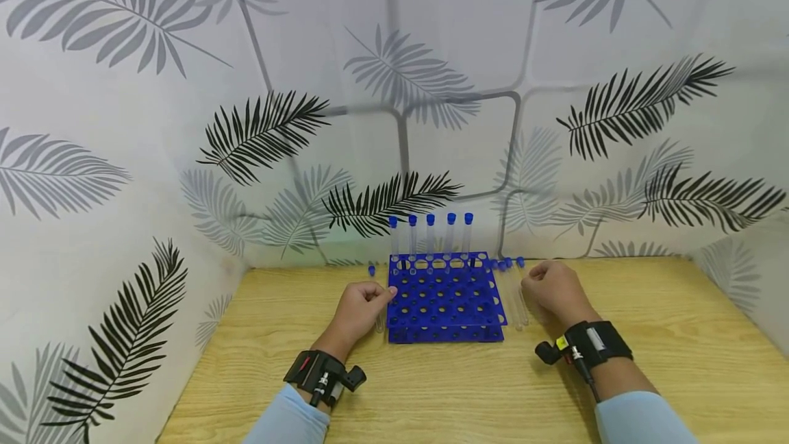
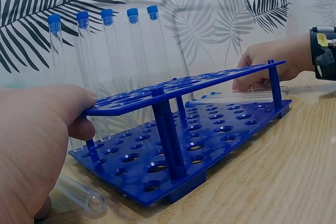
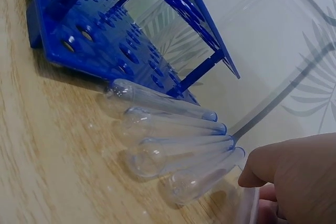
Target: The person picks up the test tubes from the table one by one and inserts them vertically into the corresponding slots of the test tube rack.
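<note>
The blue test tube rack (image 1: pixel 446 299) stands on the table, with a row of capped clear test tubes (image 1: pixel 430 235) upright along its back. My left hand (image 1: pixel 360 310) grips the rack's left edge, thumb on the top plate in the left wrist view. Beside that hand a single test tube (image 2: pixel 81 195) lies on the table. My right hand (image 1: pixel 555 290) is right of the rack, fingers curled. In the right wrist view it pinches what looks like a clear test tube (image 3: pixel 248 205), mostly hidden. Several more test tubes (image 3: pixel 168 129) lie side by side between it and the rack.
The wooden table (image 1: pixel 444 389) reaches back to a wall covering (image 1: pixel 456 149) with a leaf pattern. Blue caps (image 1: pixel 508 262) of the lying tubes point towards this wall. A lone blue cap (image 1: pixel 372 270) shows behind the left hand.
</note>
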Available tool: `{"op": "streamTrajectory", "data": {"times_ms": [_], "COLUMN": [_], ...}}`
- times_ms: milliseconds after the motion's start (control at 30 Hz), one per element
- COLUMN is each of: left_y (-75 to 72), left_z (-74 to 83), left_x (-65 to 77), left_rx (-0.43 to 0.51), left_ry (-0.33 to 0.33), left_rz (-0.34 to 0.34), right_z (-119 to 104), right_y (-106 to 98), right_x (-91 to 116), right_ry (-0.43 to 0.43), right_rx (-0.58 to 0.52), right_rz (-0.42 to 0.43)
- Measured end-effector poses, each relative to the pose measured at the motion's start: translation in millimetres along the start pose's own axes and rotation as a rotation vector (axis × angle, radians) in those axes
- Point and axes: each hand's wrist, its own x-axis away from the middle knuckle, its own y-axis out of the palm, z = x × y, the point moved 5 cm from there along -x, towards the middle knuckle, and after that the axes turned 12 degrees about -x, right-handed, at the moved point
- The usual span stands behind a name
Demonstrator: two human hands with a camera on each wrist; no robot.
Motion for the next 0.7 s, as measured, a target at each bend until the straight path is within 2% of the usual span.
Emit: {"op": "streamTrajectory", "data": {"times_ms": [233, 700], "left_y": [-0.5, 0.8], "left_z": [0.8, -1.5], "left_x": [-0.1, -0.2], "left_rx": [-0.002, 0.004], "left_ry": [0.002, -0.001], "left_rz": [0.007, -0.006], "right_z": [-4.0, -2.4], "right_y": [1.3, 1.1], "right_x": [-0.1, 0.2], "right_ry": [0.006, 0.009], "right_rx": [-0.023, -0.002], "right_rz": [-0.006, 0.001]}}
